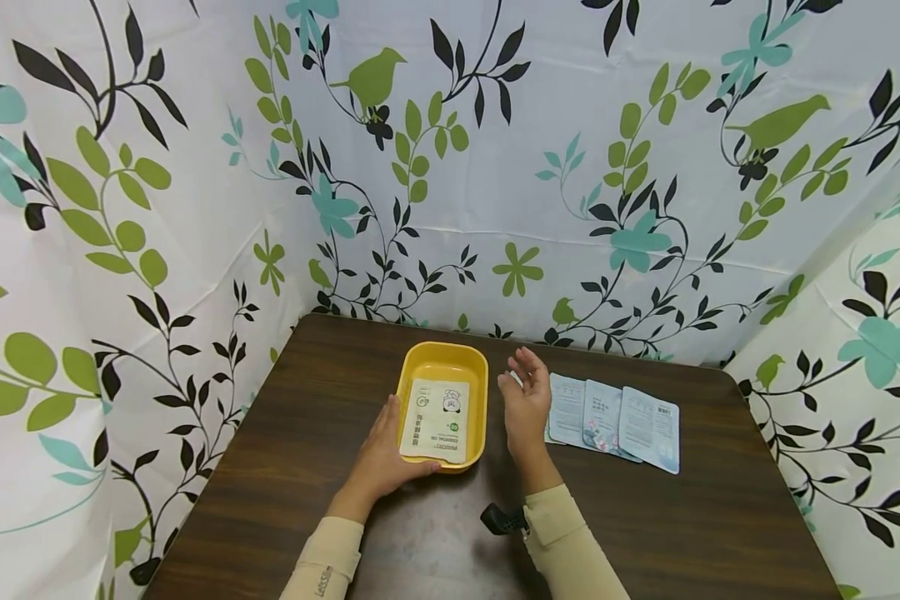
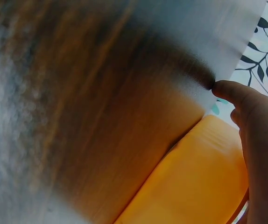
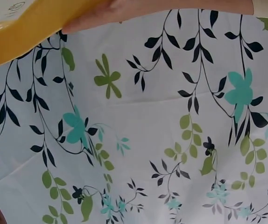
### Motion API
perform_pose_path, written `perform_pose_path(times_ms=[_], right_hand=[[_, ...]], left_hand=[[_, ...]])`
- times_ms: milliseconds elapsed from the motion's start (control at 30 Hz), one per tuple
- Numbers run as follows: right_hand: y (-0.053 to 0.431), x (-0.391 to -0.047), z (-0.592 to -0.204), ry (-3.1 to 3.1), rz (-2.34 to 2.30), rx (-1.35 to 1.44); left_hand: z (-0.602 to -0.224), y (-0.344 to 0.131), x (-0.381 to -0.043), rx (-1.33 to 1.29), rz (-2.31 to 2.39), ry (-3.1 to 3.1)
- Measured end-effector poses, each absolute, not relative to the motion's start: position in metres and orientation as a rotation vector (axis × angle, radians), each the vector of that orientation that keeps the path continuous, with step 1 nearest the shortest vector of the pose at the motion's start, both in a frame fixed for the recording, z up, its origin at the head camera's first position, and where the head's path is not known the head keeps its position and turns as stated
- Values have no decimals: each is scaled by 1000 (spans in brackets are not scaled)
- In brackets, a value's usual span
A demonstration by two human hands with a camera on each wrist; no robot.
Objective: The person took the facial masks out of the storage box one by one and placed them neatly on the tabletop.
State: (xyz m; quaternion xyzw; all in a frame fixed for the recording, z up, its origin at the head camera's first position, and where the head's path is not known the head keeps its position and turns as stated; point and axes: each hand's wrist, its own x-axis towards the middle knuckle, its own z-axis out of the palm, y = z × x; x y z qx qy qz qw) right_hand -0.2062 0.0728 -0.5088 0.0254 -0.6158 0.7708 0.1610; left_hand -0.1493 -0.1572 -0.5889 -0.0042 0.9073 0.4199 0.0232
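Note:
A yellow plastic tray (image 1: 482, 367) stands on the brown table, with a flat cream-coloured packet (image 1: 437, 421) lying inside; a cartoon animal and the words "essential oil" are printed on it. My left hand (image 1: 381, 458) holds the tray at its near left corner, fingers along the left side and thumb at the near rim. In the left wrist view those fingers run along the yellow tray wall (image 2: 194, 172). My right hand (image 1: 528, 408) is raised just right of the tray, fingers loosely bent and holding nothing. Several light-blue flat packets (image 1: 648, 425) lie overlapping beyond it, partly hidden by that hand.
The dark wood table (image 1: 682, 533) ends at a white curtain (image 1: 465, 217) printed with leaves, birds and flowers, which surrounds its back and sides. A black wrist-worn device (image 1: 504, 520) sticks out from my right cuff.

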Motion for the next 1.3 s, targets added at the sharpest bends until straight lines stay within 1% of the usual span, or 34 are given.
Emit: perform_pose_path(times_ms=[233,600,933,1100,1300], right_hand=[[45,-211,-518,-1874,2269,12],[19,-204,-558,-2121,2270,-89],[11,-204,-561,-2360,2137,-202],[9,-206,-562,-2445,2069,-184],[9,-207,-562,-2420,2105,-188]], left_hand=[[-586,-157,-149,-20,1294,2800],[-589,-156,-149,18,1305,2807],[-587,-155,-148,38,1310,2839],[-588,-156,-148,38,1287,2852],[-590,-156,-147,35,1308,2848]])
